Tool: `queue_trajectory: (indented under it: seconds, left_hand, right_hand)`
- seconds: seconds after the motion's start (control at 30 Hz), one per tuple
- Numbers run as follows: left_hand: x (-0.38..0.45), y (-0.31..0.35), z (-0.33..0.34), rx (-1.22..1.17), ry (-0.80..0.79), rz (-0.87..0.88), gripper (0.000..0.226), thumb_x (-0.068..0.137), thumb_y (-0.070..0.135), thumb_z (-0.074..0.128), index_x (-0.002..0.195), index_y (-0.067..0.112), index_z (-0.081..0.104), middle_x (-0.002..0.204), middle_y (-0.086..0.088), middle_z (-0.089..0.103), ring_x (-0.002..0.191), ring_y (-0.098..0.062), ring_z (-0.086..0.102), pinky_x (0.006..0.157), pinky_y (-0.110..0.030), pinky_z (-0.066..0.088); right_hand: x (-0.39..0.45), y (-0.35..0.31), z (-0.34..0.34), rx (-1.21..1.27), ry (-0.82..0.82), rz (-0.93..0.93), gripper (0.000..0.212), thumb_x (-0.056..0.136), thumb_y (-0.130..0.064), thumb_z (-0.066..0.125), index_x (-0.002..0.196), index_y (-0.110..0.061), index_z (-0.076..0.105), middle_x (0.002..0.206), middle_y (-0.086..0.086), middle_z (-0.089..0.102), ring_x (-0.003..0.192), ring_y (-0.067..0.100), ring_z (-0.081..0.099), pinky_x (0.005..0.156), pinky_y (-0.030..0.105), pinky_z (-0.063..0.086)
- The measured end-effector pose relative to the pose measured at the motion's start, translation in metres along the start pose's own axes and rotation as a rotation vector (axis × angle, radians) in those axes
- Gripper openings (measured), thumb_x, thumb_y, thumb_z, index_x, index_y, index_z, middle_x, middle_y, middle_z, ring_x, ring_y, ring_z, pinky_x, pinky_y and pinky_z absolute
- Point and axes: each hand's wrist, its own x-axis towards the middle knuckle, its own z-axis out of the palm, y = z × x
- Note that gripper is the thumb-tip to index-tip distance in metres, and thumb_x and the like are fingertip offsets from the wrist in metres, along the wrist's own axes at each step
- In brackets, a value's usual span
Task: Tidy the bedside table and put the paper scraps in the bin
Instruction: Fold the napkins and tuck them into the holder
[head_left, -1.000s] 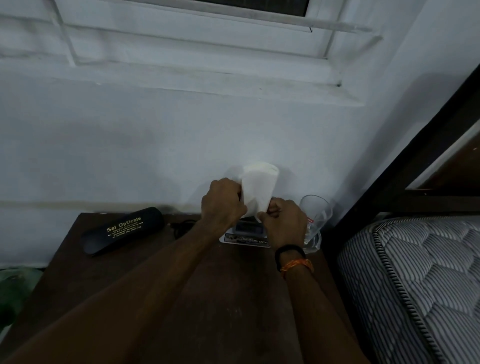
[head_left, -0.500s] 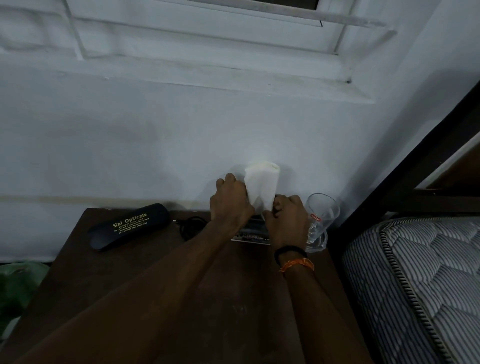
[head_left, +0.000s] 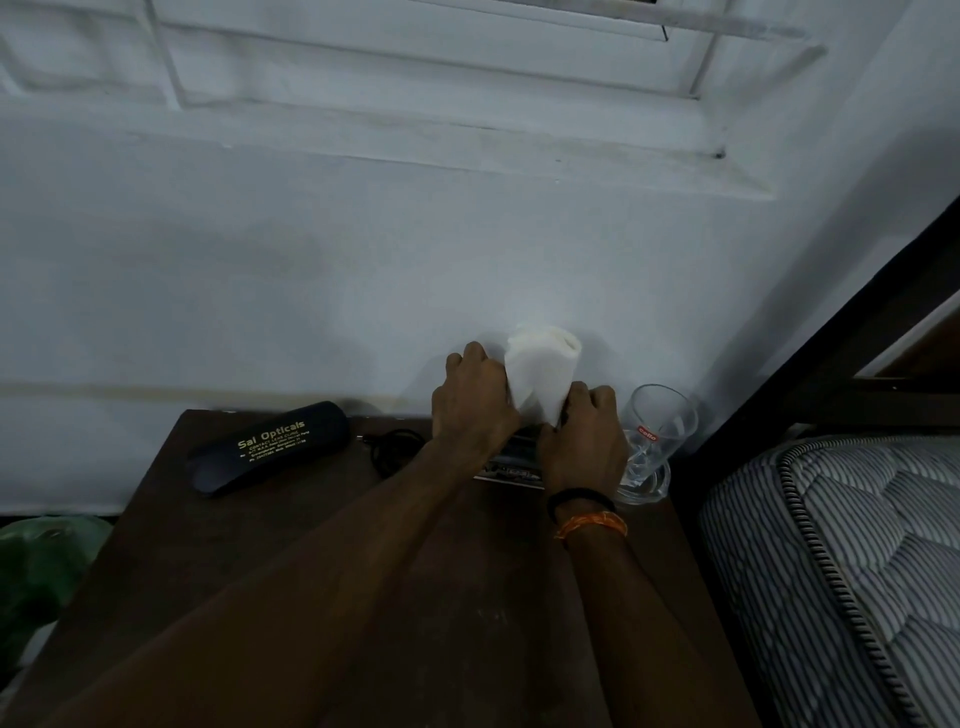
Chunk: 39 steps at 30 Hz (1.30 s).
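Observation:
A white folded paper tissue stands upright at the back of the dark wooden bedside table, close to the wall. My left hand grips its left side. My right hand pinches its lower right edge. Both hands sit over a flat printed item lying on the table, mostly hidden by them. The tissue's lower end is hidden between my hands.
A black spectacle case lies at the table's back left, a black cable beside it. A clear drinking glass stands right of my right hand. A striped mattress borders the right. Something green sits on the floor, left.
Both hands with the tissue have shifted slightly back toward the wall and lower over the flat item. The view has drifted, with the table objects unmoved.

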Motion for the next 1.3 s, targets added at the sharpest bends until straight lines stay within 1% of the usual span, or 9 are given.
queue_trajectory:
  seconds: [0.2,0.33,0.43,0.6,0.73,0.87,1.03,1.17,1.3]
  left_hand:
    - [0.003,0.001,-0.001,0.096,-0.020,0.023,0.041,0.079,0.028,0.074,0.109,0.005,0.059,0.116,-0.010,0.048,0.113,-0.030,0.046,0.071,-0.041,0.047]
    - [0.004,0.001,-0.004,0.100,-0.071,0.020,0.048,0.077,0.041,0.074,0.106,0.005,0.061,0.116,-0.012,0.048,0.112,-0.030,0.045,0.075,-0.045,0.050]
    - [0.009,-0.004,-0.013,0.001,-0.156,0.035,0.031,0.068,0.032,0.079,0.077,0.009,0.059,0.098,-0.013,0.053,0.098,-0.034,0.056,0.071,-0.046,0.057]
    - [0.011,-0.007,-0.019,-0.151,-0.153,0.114,0.026,0.066,0.015,0.077,0.088,0.003,0.071,0.079,-0.008,0.065,0.077,-0.027,0.063,0.070,-0.041,0.057]
    - [0.008,-0.006,-0.017,-0.109,-0.091,0.073,0.009,0.067,0.007,0.074,0.067,0.001,0.067,0.056,0.001,0.049,0.067,-0.031,0.065,0.053,-0.032,0.045]
    - [0.007,-0.005,-0.013,-0.074,-0.076,0.030,0.012,0.069,0.009,0.073,0.072,-0.001,0.067,0.073,-0.009,0.055,0.075,-0.030,0.063,0.058,-0.037,0.052]
    - [0.009,-0.007,-0.014,-0.099,-0.119,0.063,0.013,0.065,0.010,0.076,0.062,0.006,0.063,0.054,0.001,0.047,0.061,-0.025,0.056,0.058,-0.036,0.051]
    - [0.009,-0.011,-0.015,-0.219,-0.074,0.085,0.019,0.061,0.014,0.078,0.070,0.014,0.062,0.061,0.005,0.055,0.064,-0.020,0.058,0.059,-0.029,0.049]
    - [0.008,-0.012,-0.013,-0.225,-0.101,0.085,0.018,0.066,0.015,0.076,0.082,0.009,0.070,0.071,-0.002,0.067,0.071,-0.022,0.065,0.067,-0.036,0.057]
  right_hand:
    - [0.009,-0.001,-0.006,0.151,-0.021,0.045,0.025,0.072,-0.027,0.071,0.091,-0.013,0.061,0.092,0.007,0.057,0.081,0.024,0.056,0.062,0.027,0.037]
    - [0.016,0.001,-0.020,0.233,0.049,-0.049,0.019,0.072,-0.029,0.070,0.078,-0.014,0.059,0.073,0.003,0.061,0.071,0.023,0.055,0.057,0.027,0.036]
    - [0.015,0.005,-0.021,0.179,0.037,-0.056,0.016,0.079,-0.026,0.065,0.080,-0.010,0.063,0.075,0.008,0.067,0.076,0.027,0.060,0.065,0.031,0.047]
    - [0.012,0.006,-0.017,0.115,0.000,-0.081,0.019,0.083,-0.027,0.066,0.091,-0.009,0.067,0.086,0.010,0.071,0.085,0.028,0.063,0.072,0.029,0.046]
    - [0.012,0.004,-0.020,0.199,-0.004,-0.080,0.016,0.078,-0.025,0.068,0.088,-0.013,0.066,0.082,0.005,0.069,0.074,0.018,0.056,0.061,0.022,0.036]
    - [0.012,0.000,-0.022,0.254,0.031,-0.094,0.011,0.074,-0.020,0.067,0.082,-0.016,0.061,0.074,0.001,0.064,0.068,0.017,0.054,0.057,0.022,0.034]
    - [0.011,0.006,-0.019,0.175,0.014,-0.115,0.009,0.078,-0.015,0.065,0.084,-0.008,0.064,0.079,0.010,0.069,0.076,0.026,0.062,0.066,0.029,0.046]
    - [0.011,0.007,-0.020,0.184,0.013,-0.124,0.008,0.077,-0.014,0.065,0.083,-0.008,0.065,0.077,0.010,0.069,0.075,0.026,0.062,0.064,0.027,0.042]
    - [0.007,0.001,-0.026,0.304,0.072,-0.088,0.017,0.077,-0.019,0.062,0.093,-0.016,0.066,0.077,0.003,0.069,0.072,0.020,0.061,0.065,0.024,0.041]
